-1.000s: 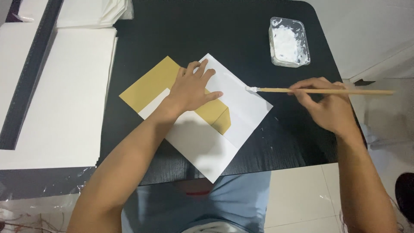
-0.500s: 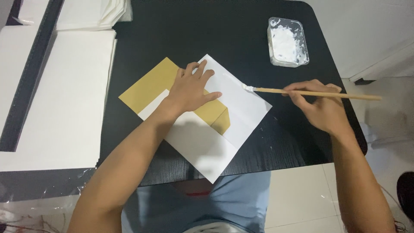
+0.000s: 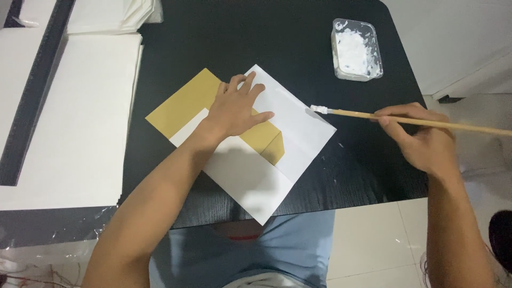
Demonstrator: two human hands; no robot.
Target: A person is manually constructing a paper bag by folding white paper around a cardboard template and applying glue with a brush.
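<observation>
while my left hand (image 3: pixel 234 109) lies open and flat on the gold-and-white folded paper (image 3: pixel 245 154) at the black table's (image 3: pixel 224 42) middle, my right hand (image 3: pixel 421 141) pinches the thin wooden brush (image 3: pixel 405 120); it looks light and stiff, best held mid-shaft, its gluey tip at the paper's right edge.

One head-worn view looks steeply down from close above the black tabletop (image 3: pixel 320 32), facing away from the person's body toward its far edge.
</observation>
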